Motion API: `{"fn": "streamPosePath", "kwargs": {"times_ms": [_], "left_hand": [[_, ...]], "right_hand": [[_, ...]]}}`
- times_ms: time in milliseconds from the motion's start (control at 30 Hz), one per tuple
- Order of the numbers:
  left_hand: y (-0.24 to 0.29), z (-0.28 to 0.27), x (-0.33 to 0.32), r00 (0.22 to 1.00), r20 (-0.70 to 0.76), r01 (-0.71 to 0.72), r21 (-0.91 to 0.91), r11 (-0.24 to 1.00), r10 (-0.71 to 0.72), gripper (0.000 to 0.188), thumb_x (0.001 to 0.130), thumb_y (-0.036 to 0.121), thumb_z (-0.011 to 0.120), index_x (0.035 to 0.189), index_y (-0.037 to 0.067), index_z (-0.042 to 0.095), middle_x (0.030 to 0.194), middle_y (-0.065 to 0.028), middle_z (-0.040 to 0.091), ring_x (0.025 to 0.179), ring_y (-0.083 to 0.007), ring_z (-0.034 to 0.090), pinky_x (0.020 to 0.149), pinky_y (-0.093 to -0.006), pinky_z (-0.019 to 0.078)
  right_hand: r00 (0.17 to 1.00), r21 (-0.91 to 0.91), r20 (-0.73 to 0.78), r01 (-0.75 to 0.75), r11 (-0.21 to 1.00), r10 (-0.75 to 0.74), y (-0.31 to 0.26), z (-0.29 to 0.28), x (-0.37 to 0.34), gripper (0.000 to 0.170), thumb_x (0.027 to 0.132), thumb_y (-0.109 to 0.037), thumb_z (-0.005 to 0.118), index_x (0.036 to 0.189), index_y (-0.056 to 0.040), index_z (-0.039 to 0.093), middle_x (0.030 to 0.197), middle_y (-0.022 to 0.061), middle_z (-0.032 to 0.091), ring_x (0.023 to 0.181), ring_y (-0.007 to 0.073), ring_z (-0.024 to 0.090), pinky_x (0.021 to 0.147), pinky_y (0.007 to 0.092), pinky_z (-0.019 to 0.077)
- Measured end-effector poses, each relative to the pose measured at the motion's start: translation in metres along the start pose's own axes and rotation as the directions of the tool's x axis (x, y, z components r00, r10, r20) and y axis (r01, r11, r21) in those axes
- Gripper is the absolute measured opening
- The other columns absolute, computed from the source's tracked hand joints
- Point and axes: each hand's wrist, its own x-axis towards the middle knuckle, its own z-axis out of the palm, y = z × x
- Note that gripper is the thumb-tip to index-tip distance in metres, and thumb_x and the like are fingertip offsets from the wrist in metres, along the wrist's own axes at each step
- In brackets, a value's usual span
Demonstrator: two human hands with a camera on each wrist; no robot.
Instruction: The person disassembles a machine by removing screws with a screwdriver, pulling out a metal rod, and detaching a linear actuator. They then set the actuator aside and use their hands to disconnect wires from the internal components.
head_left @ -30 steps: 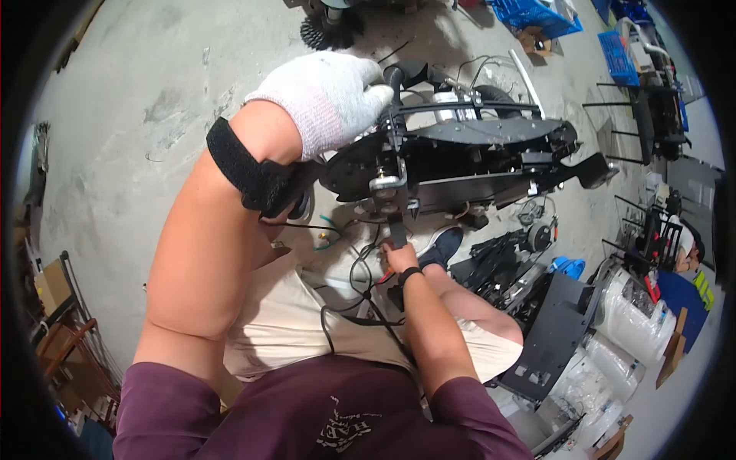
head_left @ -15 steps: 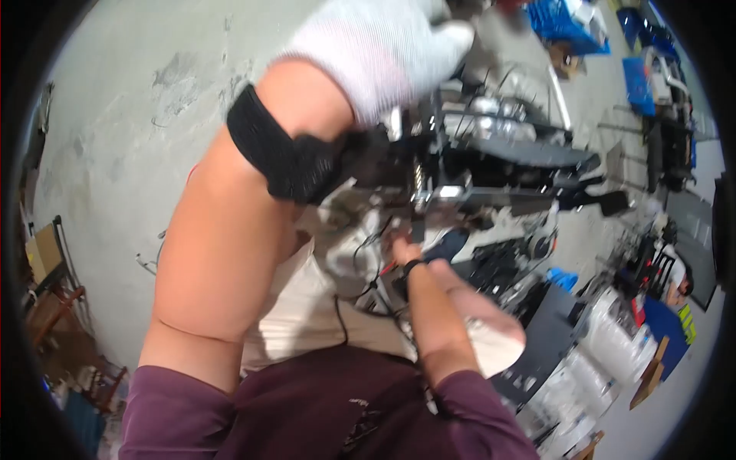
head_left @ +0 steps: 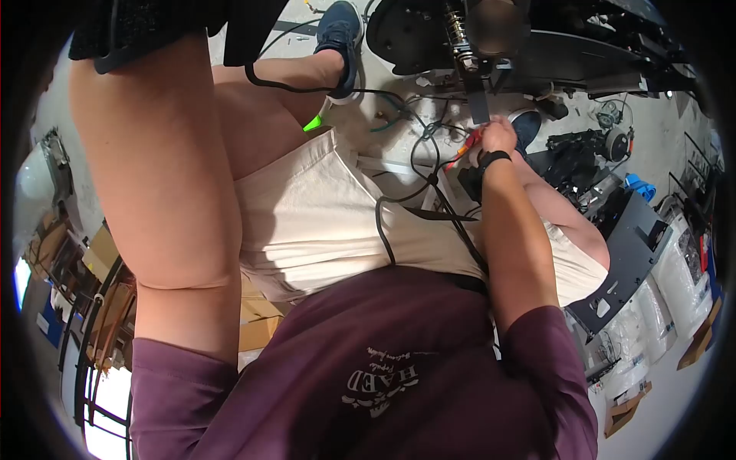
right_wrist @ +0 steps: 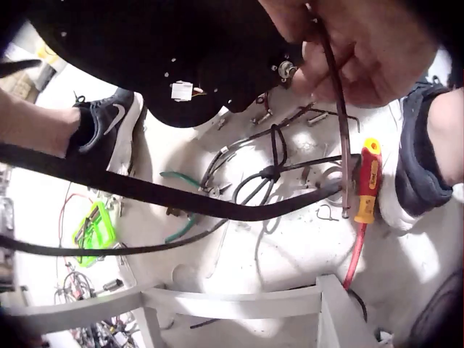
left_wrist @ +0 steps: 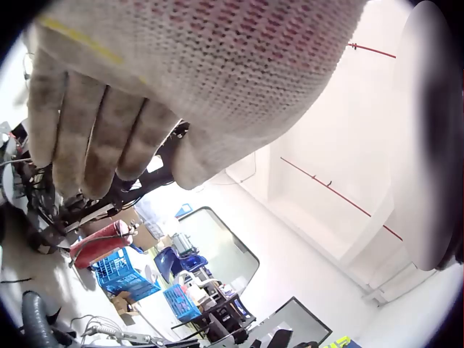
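My left hand (left_wrist: 138, 101) wears a pale knit glove and is seen only in the left wrist view. Its fingers are straight and side by side, overlapping dark parts of the black machine (left_wrist: 51, 210). Low at the machine's underside, my bare right hand (head_left: 498, 138) has its fingers curled about a thin dark rod (right_wrist: 338, 94) that looks like a hex key, one end pointing down. Its fingertips are right at a metal bolt (right_wrist: 286, 69) on the black panel (right_wrist: 167, 51). A red-and-yellow screwdriver (right_wrist: 369, 177) lies below the hand.
Black cables (head_left: 429, 130) loop across my lap and the floor. Green-handled pliers (right_wrist: 181, 177) and a bright green case (right_wrist: 94, 232) lie near my shoes. A white frame (right_wrist: 232, 303) stands close in front. Plastic-wrapped items (head_left: 682, 261) are at the right.
The head view has tipped down, so the machine sits higher in it. My left hand lifted off the machine's top and out of that view. The right hand stays low by the machine.
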Motion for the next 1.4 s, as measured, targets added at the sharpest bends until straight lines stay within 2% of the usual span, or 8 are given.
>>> {"fn": "streamPosePath", "kwargs": {"times_ms": [200, 833, 967, 1033, 1133, 1233, 1367, 1400], "left_hand": [[0.007, 0.011, 0.012, 0.994, 0.080, -0.088, 0.155, 0.984, 0.076, 0.032, 0.098, 0.002, 0.053, 0.127, 0.002, 0.067, 0.116, -0.0155, 0.069, 0.101, -0.0247, 0.070, 0.086, -0.0298, 0.0575], [-0.071, 0.014, 0.018, 0.913, 0.257, -0.407, 0.507, 0.760, 0.318, 0.032, 0.099, 0.003, 0.053, 0.129, 0.001, 0.066, 0.119, -0.0153, 0.069, 0.104, -0.0234, 0.070, 0.088, -0.0304, 0.0574], [-0.044, 0.030, 0.012, 0.994, 0.051, 0.089, 0.125, 0.988, -0.096, 0.029, 0.102, 0.018, 0.057, 0.123, 0.003, 0.068, 0.112, -0.0075, 0.070, 0.097, -0.0160, 0.068, 0.085, -0.0286, 0.0542], [-0.040, 0.041, 0.008, 0.944, 0.029, 0.330, -0.102, 0.939, -0.328, 0.030, 0.103, 0.025, 0.059, 0.121, 0.004, 0.069, 0.108, -0.0036, 0.070, 0.094, -0.0122, 0.068, 0.084, -0.0277, 0.0526], [-0.047, 0.036, 0.014, 0.939, 0.055, 0.343, -0.125, 0.931, -0.338, 0.028, 0.103, 0.029, 0.059, 0.114, 0.005, 0.070, 0.102, -0.0008, 0.071, 0.090, -0.0119, 0.067, 0.082, -0.0276, 0.0521], [-0.094, 0.002, 0.011, 0.922, 0.357, -0.050, 0.495, 0.868, -0.151, 0.026, 0.094, 0.018, 0.059, 0.111, 0.002, 0.071, 0.107, -0.0168, 0.073, 0.103, -0.0333, 0.069, 0.088, -0.0398, 0.0541], [-0.051, 0.032, 0.015, 0.910, 0.131, 0.361, 0.221, 0.906, -0.394, 0.039, 0.080, 0.012, 0.078, 0.118, 0.005, 0.071, 0.110, -0.0130, 0.073, 0.103, -0.0258, 0.069, 0.090, -0.0346, 0.0538], [-0.056, 0.035, 0.016, 0.801, 0.025, 0.592, 0.106, 0.799, -0.598, 0.038, 0.084, 0.017, 0.080, 0.120, 0.006, 0.073, 0.108, -0.0126, 0.075, 0.103, -0.0221, 0.071, 0.090, -0.0332, 0.0545]], "right_hand": [[0.966, 0.333, -0.257, 0.094, 0.938, -0.005, -0.022, -0.034, 0.023, 0.034, 0.106, -0.020, 0.047, 0.133, -0.0006, 0.053, 0.098, 0.0165, 0.074, 0.071, 0.0180, 0.066, 0.057, 0.0287, 0.0515], [0.747, 0.125, 0.592, -0.458, 0.880, 0.304, 0.001, 0.030, -0.027, 0.025, 0.099, -0.022, 0.065, 0.116, -0.0028, 0.064, 0.100, 0.0098, 0.070, 0.082, 0.0246, 0.072, 0.067, 0.0399, 0.0612], [0.792, -0.323, 0.510, -0.185, 0.928, 0.336, 0.023, 0.033, -0.016, 0.029, 0.094, -0.026, 0.066, 0.112, -0.0037, 0.069, 0.106, 0.0132, 0.074, 0.095, 0.0284, 0.074, 0.076, 0.0430, 0.0606], [0.805, -0.727, 0.590, 0.498, 0.473, 0.058, 0.067, 0.029, 0.030, 0.032, 0.087, -0.026, 0.063, 0.110, -0.0058, 0.074, 0.117, 0.0157, 0.073, 0.107, 0.0325, 0.071, 0.091, 0.0429, 0.0563], [0.965, -0.657, 0.227, 0.053, 0.752, 0.130, 0.070, 0.004, 0.041, 0.036, 0.084, -0.021, 0.060, 0.114, -0.0052, 0.073, 0.121, 0.0196, 0.070, 0.118, 0.0380, 0.064, 0.102, 0.0432, 0.0504], [0.994, -0.685, 0.097, 0.107, 0.721, -0.055, 0.021, -0.009, 0.032, 0.035, 0.085, -0.025, 0.064, 0.114, -0.0083, 0.073, 0.118, 0.0188, 0.072, 0.114, 0.0378, 0.067, 0.098, 0.0417, 0.0525], [0.973, -0.831, 0.206, 0.119, 0.543, 0.103, -0.004, -0.005, 0.047, 0.043, 0.087, -0.028, 0.063, 0.126, -0.0105, 0.067, 0.129, 0.0213, 0.067, 0.117, 0.0389, 0.066, 0.099, 0.0464, 0.0535], [0.983, -0.790, 0.138, 0.185, 0.585, -0.124, 0.014, 0.016, 0.069, 0.049, 0.087, -0.033, 0.064, 0.132, -0.0119, 0.065, 0.130, 0.0204, 0.067, 0.118, 0.0385, 0.065, 0.101, 0.0460, 0.0526]]}}
